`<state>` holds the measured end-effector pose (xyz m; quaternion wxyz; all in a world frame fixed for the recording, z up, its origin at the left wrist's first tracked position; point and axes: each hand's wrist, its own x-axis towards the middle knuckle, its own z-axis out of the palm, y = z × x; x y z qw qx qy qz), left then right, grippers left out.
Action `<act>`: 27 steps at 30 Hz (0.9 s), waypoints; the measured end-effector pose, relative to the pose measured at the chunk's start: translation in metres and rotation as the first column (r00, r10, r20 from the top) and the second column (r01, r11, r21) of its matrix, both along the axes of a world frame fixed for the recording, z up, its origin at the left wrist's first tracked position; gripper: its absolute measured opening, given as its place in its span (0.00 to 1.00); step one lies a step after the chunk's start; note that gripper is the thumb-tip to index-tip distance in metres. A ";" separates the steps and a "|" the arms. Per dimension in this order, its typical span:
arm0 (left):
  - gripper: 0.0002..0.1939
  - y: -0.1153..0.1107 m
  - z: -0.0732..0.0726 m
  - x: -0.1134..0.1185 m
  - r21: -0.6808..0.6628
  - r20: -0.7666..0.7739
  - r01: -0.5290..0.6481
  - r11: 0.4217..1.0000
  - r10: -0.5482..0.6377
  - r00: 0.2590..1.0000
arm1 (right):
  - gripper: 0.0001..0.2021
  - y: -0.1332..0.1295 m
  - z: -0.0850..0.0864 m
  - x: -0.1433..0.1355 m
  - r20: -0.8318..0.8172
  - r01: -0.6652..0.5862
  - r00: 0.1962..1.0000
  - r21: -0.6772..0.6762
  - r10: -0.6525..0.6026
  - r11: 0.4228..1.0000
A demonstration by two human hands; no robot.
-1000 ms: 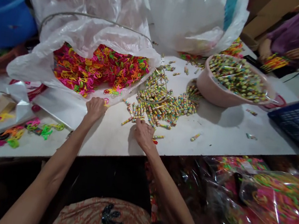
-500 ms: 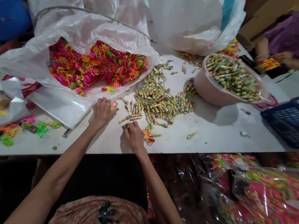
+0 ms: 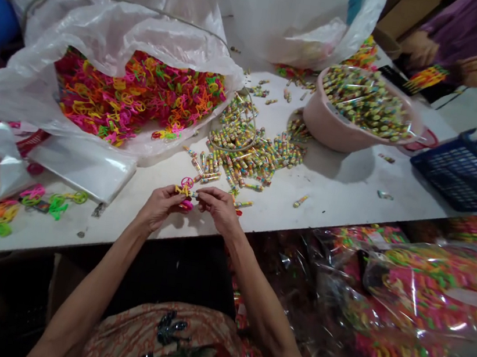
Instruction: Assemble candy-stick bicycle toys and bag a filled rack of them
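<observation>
My left hand (image 3: pixel 159 208) pinches a small yellow and pink plastic toy (image 3: pixel 183 190) above the table's front edge. Close beside it, my right hand (image 3: pixel 219 206) has its fingers closed on a small piece that meets the toy; the piece is too small to name. Behind my hands lies a heap of small clear tubes with colourful filling (image 3: pixel 250 156). To the left of the heap, an open plastic bag (image 3: pixel 28 72) holds many bright plastic toys (image 3: pixel 135 97). A few coloured bits lie partly hidden behind my right hand.
A pink basin (image 3: pixel 337 127) full of tubes stands behind right, near a dark blue basket (image 3: pixel 463 173). Clear plastic sleeves (image 3: pixel 82 167) and loose toys (image 3: pixel 57 204) lie left. Filled bags (image 3: pixel 433 298) sit below the table at right. Another person's hands (image 3: pixel 422 50) hold toys at upper right.
My hands have come together and lifted from the tabletop, with the yellow and pink toy now between them. The view has shifted slightly. The other person's hands have moved apart.
</observation>
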<state>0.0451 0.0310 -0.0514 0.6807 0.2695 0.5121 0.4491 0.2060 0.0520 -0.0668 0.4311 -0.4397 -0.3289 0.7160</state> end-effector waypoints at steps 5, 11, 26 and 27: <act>0.22 -0.014 -0.001 0.010 -0.083 0.110 0.033 0.996 -0.023 0.994 | 0.14 -0.009 0.004 0.008 -0.101 -0.081 0.992 -0.068 0.074 0.994; 0.20 -0.022 -0.001 0.015 -0.087 0.117 0.005 0.996 0.005 0.993 | 0.15 -0.017 0.006 0.019 -0.039 -0.025 0.999 -0.086 0.021 0.996; 0.25 -0.031 -0.004 0.048 -0.097 -0.021 -0.027 0.995 0.025 0.999 | 0.13 -0.045 0.013 0.037 0.227 0.140 0.959 0.143 -0.171 0.980; 0.25 -0.029 -0.004 0.052 -0.121 0.005 -0.009 0.993 0.009 1.000 | 0.14 -0.044 0.012 0.042 0.200 0.144 0.966 0.112 -0.164 0.983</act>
